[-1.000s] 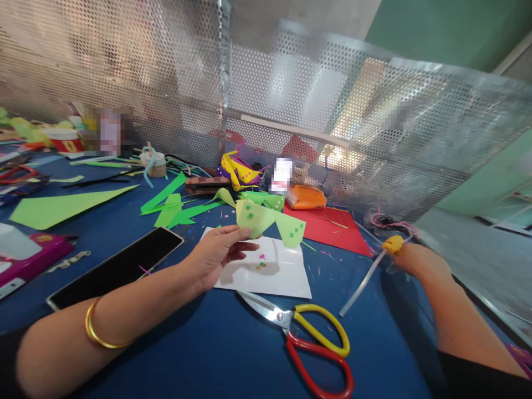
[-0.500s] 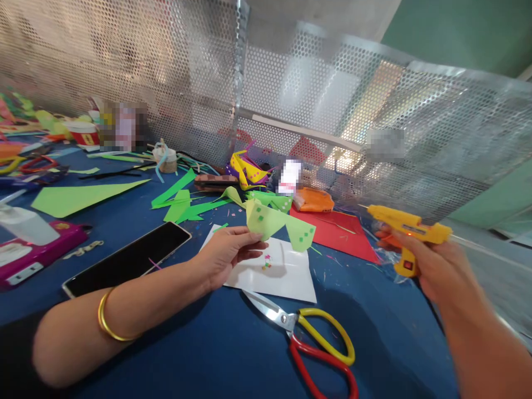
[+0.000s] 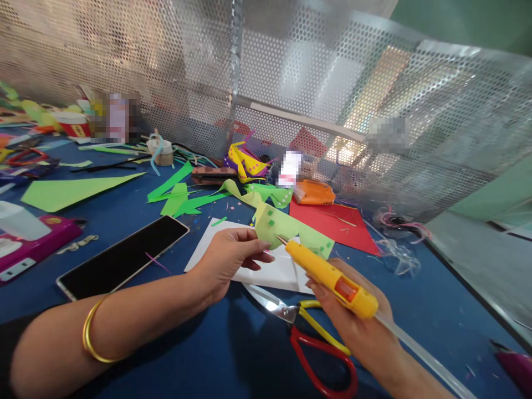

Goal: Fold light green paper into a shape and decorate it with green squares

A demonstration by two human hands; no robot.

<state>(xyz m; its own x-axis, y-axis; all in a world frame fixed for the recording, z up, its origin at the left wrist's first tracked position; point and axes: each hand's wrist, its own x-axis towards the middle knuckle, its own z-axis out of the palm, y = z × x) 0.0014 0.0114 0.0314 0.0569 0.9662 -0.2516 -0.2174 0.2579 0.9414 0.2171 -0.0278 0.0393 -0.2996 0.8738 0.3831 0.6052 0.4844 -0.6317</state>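
Below, blue table [image 3: 415, 310], mesh screen [image 3: 166, 72] behind; left hand [image 3: 228, 257] pinching green paper [image 3: 286, 227], right hand [image 3: 357, 327] gripping glue gun [image 3: 332, 279].

Spread across a blue tabletop [image 3: 216, 354]: a dark phone [image 3: 122, 257] lying flat at left, near a pink case [image 3: 35, 241]; red-and-yellow-handled scissors [image 3: 310, 338] in the foreground, blades toward a white sheet [image 3: 274, 269]; a red sheet [image 3: 332, 224] beyond, with an orange pouch [image 3: 313, 193] at its far edge. Farther left, a large light-green paper triangle [image 3: 68, 189] and darker green offcuts [image 3: 178, 197]. Behind everything, a perforated metal screen [image 3: 291, 88].
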